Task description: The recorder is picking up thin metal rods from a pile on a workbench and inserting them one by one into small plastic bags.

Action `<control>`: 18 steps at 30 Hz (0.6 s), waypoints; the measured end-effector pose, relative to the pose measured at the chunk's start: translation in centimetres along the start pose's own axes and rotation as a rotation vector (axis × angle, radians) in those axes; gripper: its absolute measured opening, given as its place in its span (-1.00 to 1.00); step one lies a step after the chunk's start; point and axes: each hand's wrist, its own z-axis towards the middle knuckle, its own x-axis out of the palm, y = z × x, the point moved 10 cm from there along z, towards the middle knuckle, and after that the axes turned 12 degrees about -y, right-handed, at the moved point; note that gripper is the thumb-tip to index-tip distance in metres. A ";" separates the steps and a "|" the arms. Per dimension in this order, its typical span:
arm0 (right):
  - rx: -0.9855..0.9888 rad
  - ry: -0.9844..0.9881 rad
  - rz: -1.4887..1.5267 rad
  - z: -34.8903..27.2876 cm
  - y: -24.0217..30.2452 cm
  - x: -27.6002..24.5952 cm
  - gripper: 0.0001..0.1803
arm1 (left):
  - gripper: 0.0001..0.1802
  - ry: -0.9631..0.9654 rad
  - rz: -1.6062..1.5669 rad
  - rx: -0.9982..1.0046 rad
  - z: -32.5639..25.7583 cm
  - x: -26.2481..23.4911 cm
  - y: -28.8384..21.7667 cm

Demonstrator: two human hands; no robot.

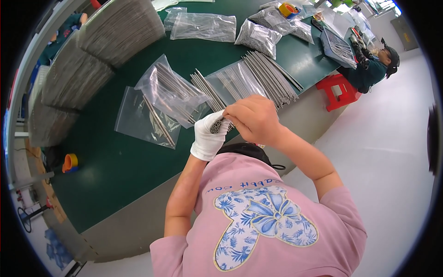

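My left hand (205, 142), in a white glove, is closed round a bundle of thin metal tubes (215, 126), their hollow ends turned up toward me. Bare and pinched, my right hand (255, 119) has its fingertips at the top of that bundle; whatever sits between them is hidden. Just beyond my hands, loose metal tubes (206, 87) lie beside a clear plastic bag (224, 82). To the left, another clear bag (159, 74) holds several tubes and overlaps a flatter bag (130, 122) with a few tubes on it. A larger pile of tubes (272, 81) fans out on the right.
Packed bags (259, 39) and a yellow tape roll (288, 10) lie at the green table's (115, 171) far side. Tall grey stacks (121, 34) line its left; an orange tape dispenser (70, 163) stands nearer. A co-worker (376, 71) sits by a red stool (337, 90) and a blue tray (338, 47).
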 end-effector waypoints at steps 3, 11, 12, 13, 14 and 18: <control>0.005 -0.049 0.004 -0.3 -0.1 -0.4 -0.92 | -0.80 -0.007 -0.009 0.003 0.0 0.0 -0.1; 0.149 -0.050 0.004 -0.3 -2.0 -0.7 -0.94 | -0.76 -0.021 -0.004 0.013 0.5 0.0 -0.1; 0.186 -0.058 0.026 -0.5 -2.4 -0.7 -0.95 | -0.76 -0.022 -0.033 0.006 0.6 0.1 -0.2; 0.224 -0.065 0.052 -0.7 -2.7 -0.6 -0.96 | -0.76 -0.024 -0.060 -0.001 0.6 0.0 -0.2; 0.223 -0.064 0.053 -0.7 -2.7 -0.6 -0.96 | -0.76 -0.025 -0.059 -0.002 0.5 0.0 -0.1; 0.190 -0.065 0.060 -0.7 -2.6 -0.6 -0.97 | -0.76 -0.021 -0.045 0.003 0.4 0.0 -0.1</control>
